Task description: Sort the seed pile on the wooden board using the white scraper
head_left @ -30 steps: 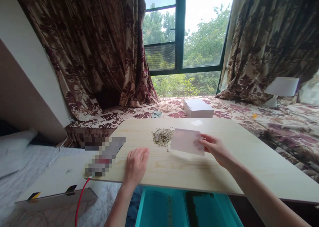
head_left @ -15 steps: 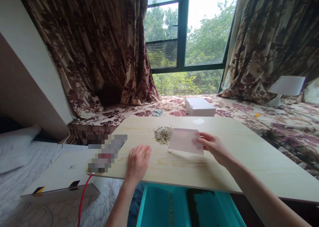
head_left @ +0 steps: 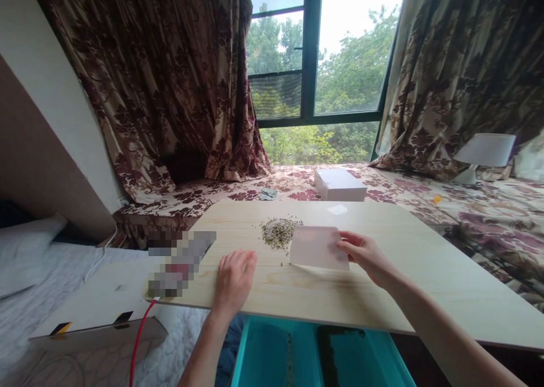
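Seeds point(head_left: 278, 232) lay heaped on the pale tabletop point(head_left: 382, 296), just left of a translucent sheet point(head_left: 317, 247) that the right hand point(head_left: 355, 248) pinched by its edge; the left hand point(head_left: 235, 275) rested nearby, fingers together

The tabletop point(head_left: 272, 288) looks like smooth wood — the sheet point(head_left: 315, 249) like matt, translucent plastic.

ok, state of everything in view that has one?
Left hand: palm down on tabletop, loosely curled
Right hand: pinching sheet
Sheet: held at one edge, uncrumpled
Pile: loose, strays around it
Teal bin: open
White box: closed
Curtains: parted
Lamp: can't tell if lit
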Available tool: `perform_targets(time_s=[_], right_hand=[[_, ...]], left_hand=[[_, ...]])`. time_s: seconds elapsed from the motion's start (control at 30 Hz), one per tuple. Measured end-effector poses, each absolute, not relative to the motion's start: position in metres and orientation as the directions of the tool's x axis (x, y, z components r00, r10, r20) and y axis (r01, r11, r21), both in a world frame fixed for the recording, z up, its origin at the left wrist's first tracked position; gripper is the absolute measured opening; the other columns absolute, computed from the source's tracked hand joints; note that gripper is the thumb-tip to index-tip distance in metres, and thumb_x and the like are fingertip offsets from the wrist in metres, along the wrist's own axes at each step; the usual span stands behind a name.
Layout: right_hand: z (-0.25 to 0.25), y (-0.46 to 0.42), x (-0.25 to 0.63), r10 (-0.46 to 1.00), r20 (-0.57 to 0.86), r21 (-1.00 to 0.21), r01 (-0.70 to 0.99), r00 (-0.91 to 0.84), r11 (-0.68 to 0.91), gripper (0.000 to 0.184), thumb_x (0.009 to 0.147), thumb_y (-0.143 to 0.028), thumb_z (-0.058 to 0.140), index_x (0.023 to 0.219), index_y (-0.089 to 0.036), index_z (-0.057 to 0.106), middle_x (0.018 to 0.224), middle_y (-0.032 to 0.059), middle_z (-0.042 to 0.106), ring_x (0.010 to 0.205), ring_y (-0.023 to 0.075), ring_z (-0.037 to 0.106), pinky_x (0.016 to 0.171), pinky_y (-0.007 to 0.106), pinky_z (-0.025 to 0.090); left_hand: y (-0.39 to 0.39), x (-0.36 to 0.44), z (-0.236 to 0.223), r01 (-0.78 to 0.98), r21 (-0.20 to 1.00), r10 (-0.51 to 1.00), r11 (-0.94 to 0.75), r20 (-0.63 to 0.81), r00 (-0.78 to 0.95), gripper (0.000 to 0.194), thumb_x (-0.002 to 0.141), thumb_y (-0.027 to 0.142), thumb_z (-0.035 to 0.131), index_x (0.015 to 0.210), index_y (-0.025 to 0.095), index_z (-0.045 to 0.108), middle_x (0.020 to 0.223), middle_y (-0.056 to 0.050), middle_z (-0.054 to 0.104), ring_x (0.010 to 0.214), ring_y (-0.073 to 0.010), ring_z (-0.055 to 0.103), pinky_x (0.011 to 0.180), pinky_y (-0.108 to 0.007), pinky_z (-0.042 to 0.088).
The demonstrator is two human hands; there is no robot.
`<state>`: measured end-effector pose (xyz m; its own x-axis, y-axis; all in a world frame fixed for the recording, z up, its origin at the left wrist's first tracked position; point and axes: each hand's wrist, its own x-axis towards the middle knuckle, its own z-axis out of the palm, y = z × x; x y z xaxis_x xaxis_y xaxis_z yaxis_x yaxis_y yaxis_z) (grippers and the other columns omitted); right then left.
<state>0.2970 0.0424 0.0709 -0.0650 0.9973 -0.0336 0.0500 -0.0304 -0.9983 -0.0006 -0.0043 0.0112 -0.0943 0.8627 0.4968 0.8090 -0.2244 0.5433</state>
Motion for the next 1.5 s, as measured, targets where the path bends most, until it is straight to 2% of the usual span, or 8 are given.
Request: perform_targets(time_s=[0.33,0.53,0.8,1.1,1.27,1.5], right_hand=[[0.068,0.038,0.295,0.995,-0.042,-0.997,0.066,-0.085,-0.036,0.035,0.063,-0.031,0.070,0.095,-0.017,0.074,0.082,0.0080,0.076,0.074,0.0214,0.070,0.065,0.031,0.055],[0.062,0.045,0.293,0.999,0.016,-0.998,0.063,-0.050,0.019,0.034,0.064,-0.034,0.070,0.093,-0.017,0.074,0.082,0.0092,0.075,0.076,0.0235,0.070,0.065,0.033,0.055],[0.063,0.051,0.269,0.991,0.001,-1.000,-0.015,-0.135,-0.001,0.034,0.061,-0.034,0.071,0.090,-0.017,0.074,0.082,0.0081,0.075,0.076,0.0212,0.068,0.068,0.032,0.054],[0.051,0.061,0.255,0.980,-0.009,-1.000,0.002,-0.198,-0.008,0.032,0.064,-0.030,0.068,0.093,-0.018,0.074,0.078,0.0056,0.075,0.073,0.0191,0.067,0.064,0.029,0.053],[0.054,0.067,0.254,0.951,-0.056,-0.998,0.043,-0.304,-0.045,0.028,0.066,-0.026,0.065,0.090,-0.018,0.074,0.078,0.0043,0.073,0.069,0.0159,0.063,0.056,0.024,0.048],[0.068,0.079,0.260,0.856,-0.143,-0.976,0.212,-0.497,-0.040,0.021,0.062,-0.020,0.065,0.081,-0.016,0.072,0.071,-0.0007,0.064,0.064,0.0103,0.054,0.053,0.020,0.038]], left_hand=[[-0.003,-0.001,0.010,0.805,0.544,0.857,-0.237,0.507,-0.091,0.036,0.093,0.041,0.037,0.094,0.023,0.068,0.102,-0.007,0.072,0.102,-0.0235,0.062,0.097,-0.043,0.043],[-0.004,-0.001,0.010,0.807,0.539,0.851,-0.242,0.517,-0.090,0.036,0.093,0.041,0.038,0.094,0.023,0.069,0.101,-0.007,0.072,0.101,-0.0229,0.062,0.097,-0.043,0.044],[-0.004,-0.001,0.011,0.802,0.551,0.858,-0.230,0.504,-0.101,0.037,0.093,0.040,0.037,0.094,0.023,0.069,0.102,-0.007,0.072,0.102,-0.0231,0.062,0.097,-0.043,0.043],[-0.004,-0.002,0.011,0.793,0.565,0.860,-0.228,0.499,-0.109,0.037,0.092,0.041,0.036,0.093,0.023,0.069,0.101,-0.007,0.072,0.102,-0.0227,0.062,0.098,-0.042,0.043],[-0.004,-0.002,0.011,0.789,0.571,0.860,-0.226,0.497,-0.114,0.037,0.092,0.041,0.037,0.092,0.023,0.069,0.102,-0.006,0.072,0.102,-0.0226,0.063,0.099,-0.042,0.043],[-0.003,-0.003,0.009,0.777,0.593,0.874,-0.211,0.471,-0.122,0.039,0.091,0.045,0.037,0.094,0.022,0.068,0.106,-0.007,0.071,0.105,-0.0240,0.061,0.101,-0.044,0.042]])
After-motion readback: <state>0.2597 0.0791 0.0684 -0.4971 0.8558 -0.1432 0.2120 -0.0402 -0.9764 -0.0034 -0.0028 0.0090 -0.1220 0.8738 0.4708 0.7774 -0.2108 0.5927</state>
